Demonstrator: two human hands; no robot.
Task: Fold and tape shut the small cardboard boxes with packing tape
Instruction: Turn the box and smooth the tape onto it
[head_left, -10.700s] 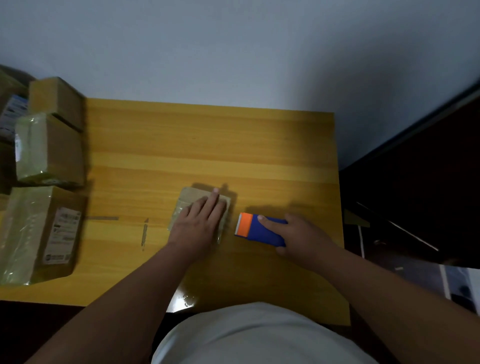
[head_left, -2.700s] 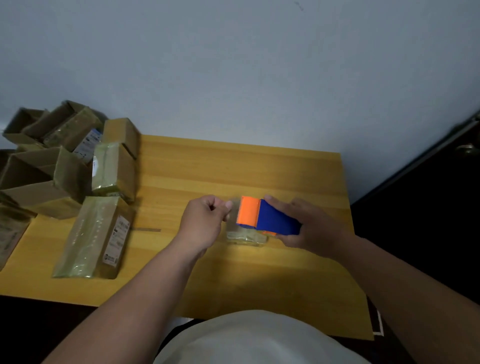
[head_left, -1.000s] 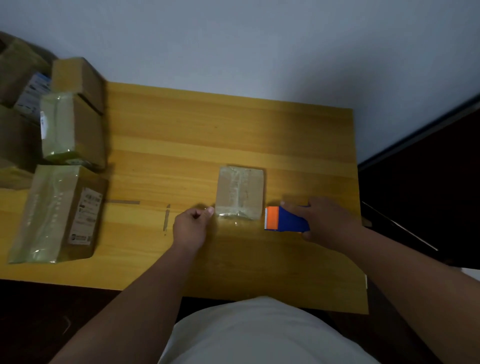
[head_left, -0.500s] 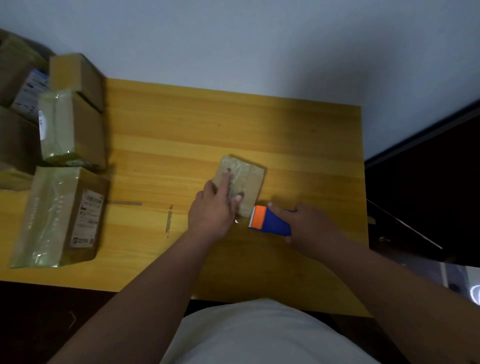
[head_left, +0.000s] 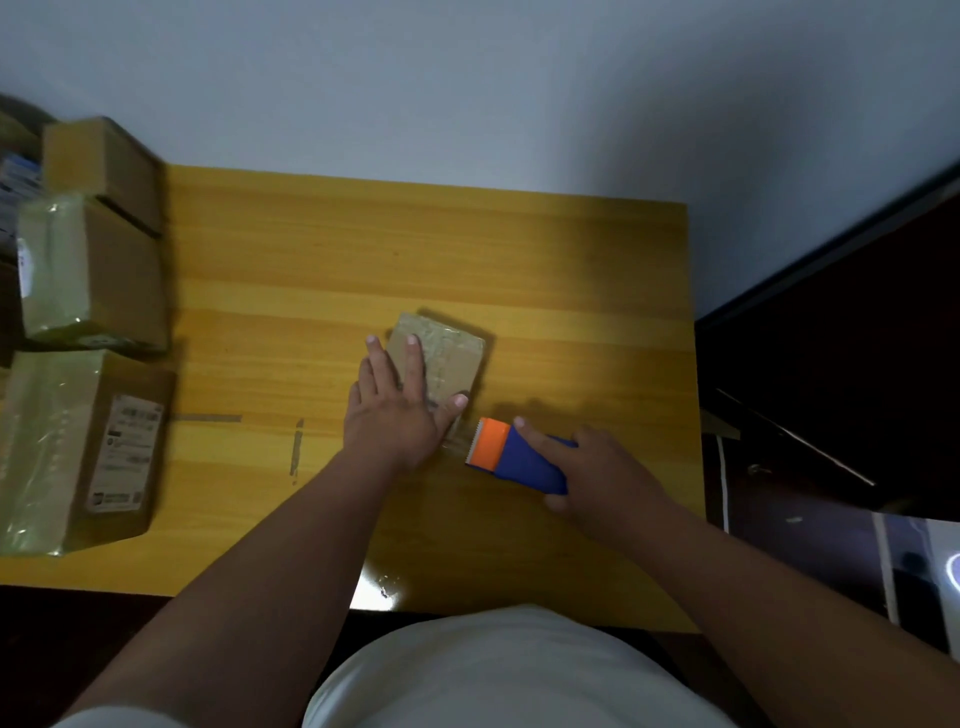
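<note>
Left hand (head_left: 397, 410) flat, fingers straight, pressing on the near left part of a small box (head_left: 441, 358), thumb out along the box's near edge. Right hand (head_left: 602, 470) curled round a blue tape dispenser (head_left: 519, 457), forefinger laid along its top, orange toothed end pointing at the box's near right corner, just beside it.

Wide yellow wooden tabletop (head_left: 519, 249) against a pale wall (head_left: 467, 78). At the left edge, a long taped box with a shipping label (head_left: 78, 447), nearest. Behind it a second taped box (head_left: 88, 270), then a plain brown box (head_left: 104, 171) at the back. Small box near the middle of the tabletop, turned a little askew, glossy tape across its top. Two short grey strips (head_left: 208, 417) stuck on the wood to the left of the left hand.
</note>
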